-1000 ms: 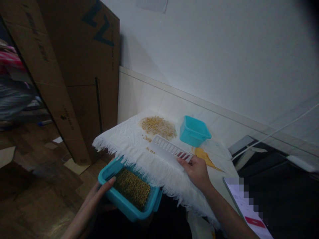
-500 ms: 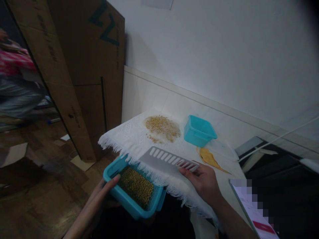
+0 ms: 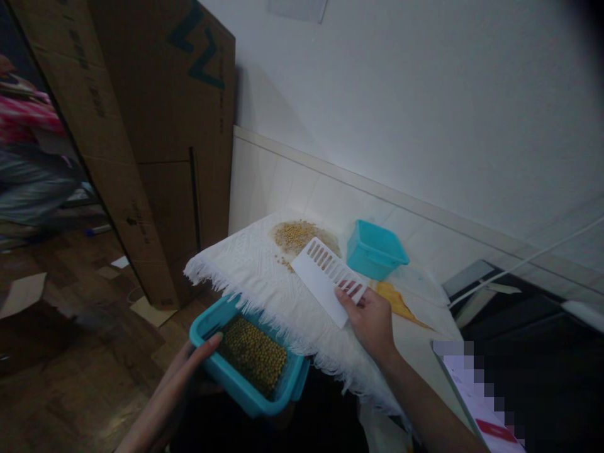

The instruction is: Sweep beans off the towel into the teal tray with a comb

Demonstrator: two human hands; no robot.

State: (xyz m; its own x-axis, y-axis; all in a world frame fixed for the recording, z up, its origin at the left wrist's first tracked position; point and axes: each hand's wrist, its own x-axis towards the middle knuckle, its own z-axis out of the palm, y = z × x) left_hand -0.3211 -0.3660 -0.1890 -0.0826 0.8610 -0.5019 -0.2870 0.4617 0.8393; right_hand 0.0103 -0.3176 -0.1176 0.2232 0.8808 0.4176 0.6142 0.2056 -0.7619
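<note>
My left hand (image 3: 195,365) grips the near left rim of a blue plastic basket (image 3: 236,391), thumb over the edge. Soybeans (image 3: 255,355) lie inside it, below the fringed edge of a white tablecloth (image 3: 245,258). Between thumb and fingers my right hand (image 3: 370,318) pinches a flat white slotted plastic plate (image 3: 323,292), slanted over the cloth. The plate's far end is close to a spread pile of soybeans (image 3: 297,236) on the table; whether it touches them I cannot tell.
A second blue basket (image 3: 375,251) stands by the wall, near a yellow cloth-like piece (image 3: 396,299). A tall cardboard box (image 3: 165,189) rises at left, with a person (image 3: 33,138) beyond it. A black case-like object (image 3: 509,314) lies at right.
My right hand has moved the slotted plate up and turned it, from over the table's fringe to beside the bean pile. The left hand and its basket stay nearly in place.
</note>
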